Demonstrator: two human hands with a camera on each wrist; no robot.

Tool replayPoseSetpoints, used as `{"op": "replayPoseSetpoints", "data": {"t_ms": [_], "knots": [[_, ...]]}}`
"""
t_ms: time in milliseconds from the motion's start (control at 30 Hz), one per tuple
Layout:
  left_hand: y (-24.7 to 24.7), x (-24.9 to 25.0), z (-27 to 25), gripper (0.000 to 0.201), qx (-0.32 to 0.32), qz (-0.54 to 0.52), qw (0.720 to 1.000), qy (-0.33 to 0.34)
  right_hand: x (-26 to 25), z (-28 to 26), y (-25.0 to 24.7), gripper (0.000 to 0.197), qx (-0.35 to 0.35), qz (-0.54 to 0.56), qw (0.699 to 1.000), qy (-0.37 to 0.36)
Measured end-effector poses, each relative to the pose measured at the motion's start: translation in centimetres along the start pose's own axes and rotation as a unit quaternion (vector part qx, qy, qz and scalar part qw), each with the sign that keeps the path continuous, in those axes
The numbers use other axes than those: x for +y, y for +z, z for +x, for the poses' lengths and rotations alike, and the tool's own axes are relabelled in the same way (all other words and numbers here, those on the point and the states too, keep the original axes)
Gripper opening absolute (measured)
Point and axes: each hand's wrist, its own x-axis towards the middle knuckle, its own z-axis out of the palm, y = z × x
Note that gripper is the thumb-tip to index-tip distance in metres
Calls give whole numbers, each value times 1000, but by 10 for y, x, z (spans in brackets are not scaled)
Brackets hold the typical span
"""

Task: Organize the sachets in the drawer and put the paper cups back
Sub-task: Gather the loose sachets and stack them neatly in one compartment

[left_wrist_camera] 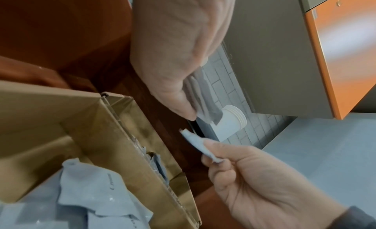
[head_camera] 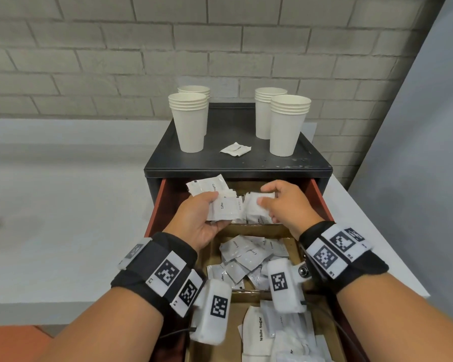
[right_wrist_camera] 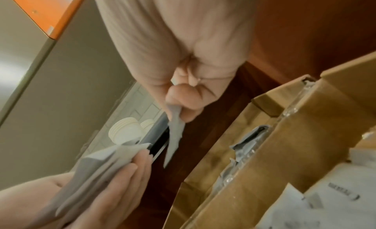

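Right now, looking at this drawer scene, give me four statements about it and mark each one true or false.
1. Four stacks of paper cups stand on the black cabinet top. True.
2. The left hand is empty. False: it holds a bundle of coffee sachets.
3. One loose sachet lies on the cabinet top between the cups. True.
4. The right hand rests on a cup. False: it pinches white sachets over the open drawer.
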Motion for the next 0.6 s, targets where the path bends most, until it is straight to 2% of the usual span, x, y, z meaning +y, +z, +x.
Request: {"op": "replayPoseSetpoints", "data": {"t_ms": [67, 167, 367, 500, 600], "knots": [[0, 0, 0, 51, 0, 0, 1000, 6, 2, 0, 3, 32, -9, 17, 999, 40], [0, 0, 0, 55, 0, 4, 1000, 7, -1, -1, 7, 45, -27, 1, 999, 42], [1, -1, -3, 54, -38, 9, 999, 16, -13, -13, 19, 53, -151, 63, 986, 30], [-2, 0, -2, 54, -49, -6, 999, 21, -11, -11, 15, 53, -132, 84, 988, 15], [-2, 1, 1, 51, -16, -5, 1000, 26, -10, -9, 6, 43, -112, 89, 990, 19]]}}
